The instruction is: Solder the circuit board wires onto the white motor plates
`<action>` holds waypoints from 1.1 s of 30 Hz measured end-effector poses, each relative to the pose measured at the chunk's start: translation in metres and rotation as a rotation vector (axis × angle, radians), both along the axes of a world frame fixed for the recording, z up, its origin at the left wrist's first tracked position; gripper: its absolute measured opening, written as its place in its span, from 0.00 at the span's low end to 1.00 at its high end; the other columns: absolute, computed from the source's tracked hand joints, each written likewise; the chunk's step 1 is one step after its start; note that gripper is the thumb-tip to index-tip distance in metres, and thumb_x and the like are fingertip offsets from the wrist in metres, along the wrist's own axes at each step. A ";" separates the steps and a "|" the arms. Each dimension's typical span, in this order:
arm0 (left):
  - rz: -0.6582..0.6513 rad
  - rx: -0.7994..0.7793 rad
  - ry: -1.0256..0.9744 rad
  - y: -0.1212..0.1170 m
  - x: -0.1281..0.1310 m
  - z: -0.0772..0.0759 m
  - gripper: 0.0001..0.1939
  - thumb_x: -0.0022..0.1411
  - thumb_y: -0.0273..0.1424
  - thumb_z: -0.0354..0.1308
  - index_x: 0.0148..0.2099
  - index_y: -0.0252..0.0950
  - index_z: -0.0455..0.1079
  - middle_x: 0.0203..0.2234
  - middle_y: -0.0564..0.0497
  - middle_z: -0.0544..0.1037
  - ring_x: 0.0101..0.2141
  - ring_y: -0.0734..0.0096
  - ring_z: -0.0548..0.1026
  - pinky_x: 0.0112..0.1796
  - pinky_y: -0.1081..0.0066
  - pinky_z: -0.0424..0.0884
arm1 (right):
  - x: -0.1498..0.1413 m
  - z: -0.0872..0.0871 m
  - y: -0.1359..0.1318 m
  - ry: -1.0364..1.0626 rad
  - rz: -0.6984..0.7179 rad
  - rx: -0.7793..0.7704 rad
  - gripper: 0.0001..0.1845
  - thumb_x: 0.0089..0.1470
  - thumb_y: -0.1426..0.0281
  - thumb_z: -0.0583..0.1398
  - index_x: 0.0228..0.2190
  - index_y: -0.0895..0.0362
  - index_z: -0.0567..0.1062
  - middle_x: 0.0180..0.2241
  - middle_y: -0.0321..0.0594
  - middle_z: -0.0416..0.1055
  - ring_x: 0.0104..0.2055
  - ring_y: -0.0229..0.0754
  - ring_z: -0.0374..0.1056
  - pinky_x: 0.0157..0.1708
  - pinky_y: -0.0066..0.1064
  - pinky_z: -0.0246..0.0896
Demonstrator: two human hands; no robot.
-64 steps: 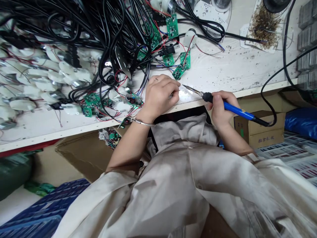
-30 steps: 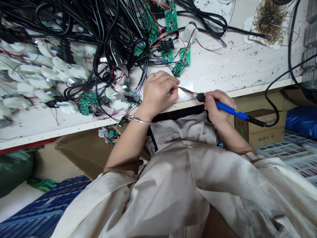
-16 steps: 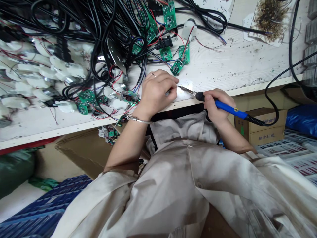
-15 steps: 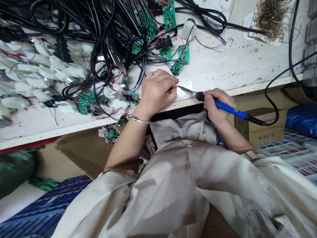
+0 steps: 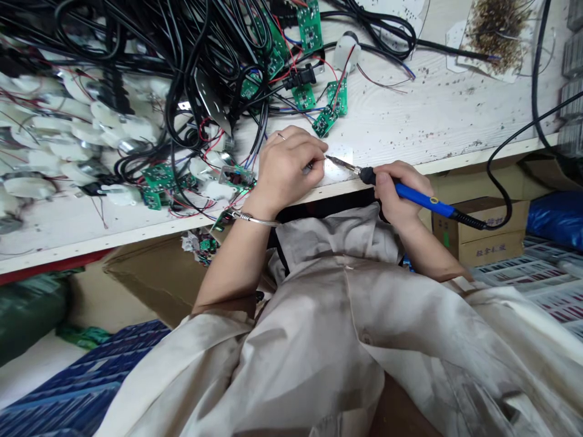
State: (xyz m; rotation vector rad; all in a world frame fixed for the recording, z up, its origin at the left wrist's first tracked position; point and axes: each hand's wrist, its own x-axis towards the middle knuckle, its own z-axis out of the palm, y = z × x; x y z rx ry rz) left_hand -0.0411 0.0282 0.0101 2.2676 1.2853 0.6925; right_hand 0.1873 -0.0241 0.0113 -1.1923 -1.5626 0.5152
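My right hand [image 5: 401,191] grips a blue-handled soldering iron [image 5: 421,198] at the front edge of the white workbench [image 5: 437,121]. Its metal tip points left and touches a small part pinched under the fingertips of my left hand [image 5: 286,167]. That part is mostly hidden by my fingers, so I cannot name it. My left hand is curled, knuckles up, with a ring on one finger and a metal bangle at the wrist. Several green circuit boards [image 5: 325,115] with red and blue wires lie just behind the two hands.
A thick tangle of black cables [image 5: 182,54] covers the bench's back left, with white round parts [image 5: 68,133] beside it. A pad of brown wire scraps [image 5: 494,27] sits at the back right. Below the bench are a cardboard box [image 5: 487,237] and blue crates [image 5: 82,388].
The iron's tip moved left from a short gap to touch the part under my left fingertips, and it has stayed there. The view shifted slightly upward.
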 end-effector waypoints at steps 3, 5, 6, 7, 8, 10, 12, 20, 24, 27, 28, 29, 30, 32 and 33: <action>-0.005 -0.005 0.000 0.000 0.000 -0.001 0.05 0.63 0.28 0.56 0.36 0.41 0.73 0.41 0.50 0.83 0.46 0.60 0.78 0.50 0.55 0.72 | 0.000 0.001 0.000 -0.019 0.007 -0.030 0.10 0.63 0.63 0.60 0.33 0.52 0.79 0.26 0.30 0.77 0.28 0.34 0.74 0.31 0.29 0.71; -0.004 -0.003 -0.001 0.000 0.000 0.000 0.05 0.63 0.28 0.56 0.36 0.41 0.72 0.42 0.50 0.83 0.46 0.60 0.78 0.49 0.55 0.72 | 0.001 0.001 -0.001 -0.043 0.015 -0.043 0.11 0.63 0.62 0.60 0.32 0.52 0.79 0.26 0.30 0.76 0.28 0.34 0.74 0.31 0.29 0.71; -0.001 -0.002 -0.001 0.000 0.000 0.000 0.05 0.63 0.28 0.56 0.36 0.41 0.72 0.42 0.50 0.83 0.46 0.60 0.78 0.49 0.55 0.72 | 0.001 0.000 -0.002 -0.045 0.013 -0.047 0.11 0.63 0.61 0.59 0.33 0.52 0.79 0.26 0.30 0.76 0.28 0.34 0.74 0.31 0.29 0.71; 0.002 -0.002 0.002 0.000 0.000 0.000 0.05 0.63 0.28 0.56 0.36 0.40 0.72 0.42 0.50 0.83 0.46 0.60 0.78 0.49 0.56 0.72 | 0.002 -0.001 -0.002 -0.032 0.001 -0.047 0.11 0.63 0.61 0.60 0.33 0.52 0.79 0.26 0.30 0.76 0.28 0.34 0.74 0.32 0.30 0.72; 0.004 -0.003 0.006 0.000 0.000 0.000 0.04 0.63 0.28 0.56 0.36 0.40 0.72 0.42 0.50 0.83 0.46 0.60 0.78 0.49 0.56 0.72 | 0.002 -0.003 -0.003 -0.006 -0.019 -0.047 0.11 0.63 0.61 0.60 0.33 0.52 0.79 0.26 0.30 0.75 0.28 0.35 0.74 0.33 0.31 0.72; 0.005 -0.007 0.014 0.000 0.000 0.000 0.04 0.63 0.28 0.57 0.36 0.40 0.73 0.42 0.50 0.83 0.46 0.60 0.78 0.49 0.56 0.71 | 0.003 -0.007 -0.005 0.089 -0.070 -0.055 0.10 0.63 0.61 0.60 0.35 0.51 0.79 0.25 0.29 0.73 0.26 0.34 0.72 0.32 0.32 0.72; 0.001 -0.004 0.009 0.000 0.000 0.000 0.05 0.63 0.27 0.57 0.36 0.40 0.73 0.42 0.49 0.83 0.46 0.60 0.78 0.49 0.56 0.72 | 0.002 -0.010 -0.005 0.217 -0.122 -0.047 0.09 0.64 0.61 0.60 0.38 0.49 0.79 0.25 0.28 0.71 0.21 0.32 0.69 0.28 0.31 0.70; -0.025 0.033 -0.011 0.000 -0.001 0.001 0.05 0.64 0.27 0.57 0.36 0.39 0.74 0.41 0.48 0.83 0.46 0.60 0.78 0.48 0.56 0.72 | -0.008 -0.004 0.002 0.175 -0.060 0.064 0.17 0.66 0.61 0.58 0.55 0.44 0.70 0.44 0.37 0.77 0.42 0.41 0.80 0.49 0.39 0.77; -0.018 0.008 0.024 0.001 -0.001 0.003 0.06 0.65 0.28 0.56 0.36 0.39 0.74 0.42 0.49 0.83 0.46 0.61 0.78 0.49 0.56 0.73 | -0.015 -0.015 0.005 -0.154 0.041 0.160 0.18 0.66 0.60 0.56 0.56 0.42 0.69 0.43 0.38 0.76 0.44 0.41 0.78 0.45 0.37 0.78; -0.021 0.024 0.032 0.001 -0.001 0.003 0.07 0.65 0.29 0.55 0.36 0.39 0.74 0.42 0.50 0.83 0.45 0.60 0.79 0.49 0.56 0.73 | -0.023 -0.023 0.006 -0.342 0.026 0.138 0.15 0.66 0.58 0.55 0.52 0.45 0.73 0.41 0.39 0.76 0.41 0.38 0.76 0.42 0.31 0.76; -0.027 0.028 0.029 0.001 -0.002 0.003 0.07 0.65 0.29 0.56 0.36 0.39 0.74 0.42 0.50 0.84 0.45 0.60 0.79 0.49 0.56 0.74 | -0.025 -0.022 0.006 -0.363 0.007 0.140 0.15 0.66 0.59 0.55 0.50 0.47 0.74 0.41 0.39 0.76 0.40 0.37 0.76 0.41 0.29 0.75; -0.033 0.035 0.023 0.001 -0.003 0.004 0.06 0.65 0.30 0.56 0.36 0.39 0.74 0.41 0.50 0.84 0.45 0.60 0.79 0.49 0.56 0.74 | -0.026 -0.020 0.006 -0.357 -0.006 0.169 0.14 0.66 0.60 0.56 0.50 0.48 0.74 0.40 0.39 0.76 0.40 0.37 0.75 0.41 0.28 0.75; -0.039 0.048 0.013 0.001 -0.004 0.004 0.06 0.65 0.30 0.56 0.36 0.39 0.74 0.41 0.50 0.84 0.44 0.60 0.79 0.48 0.56 0.74 | -0.026 -0.017 0.006 -0.326 -0.013 0.216 0.14 0.66 0.61 0.56 0.50 0.49 0.74 0.39 0.39 0.77 0.40 0.37 0.75 0.41 0.28 0.75; -0.047 0.099 -0.011 0.002 -0.007 0.003 0.05 0.64 0.29 0.58 0.36 0.39 0.74 0.40 0.50 0.84 0.43 0.60 0.80 0.47 0.57 0.75 | -0.018 -0.011 0.008 -0.226 -0.039 0.285 0.14 0.65 0.65 0.57 0.52 0.51 0.73 0.37 0.37 0.78 0.39 0.37 0.76 0.43 0.30 0.75; -0.054 0.136 -0.022 0.003 -0.009 0.001 0.04 0.64 0.28 0.59 0.35 0.39 0.74 0.40 0.49 0.84 0.42 0.60 0.80 0.46 0.58 0.75 | -0.010 -0.009 0.010 -0.171 -0.079 0.284 0.14 0.65 0.66 0.58 0.52 0.51 0.73 0.35 0.36 0.78 0.38 0.37 0.77 0.42 0.30 0.76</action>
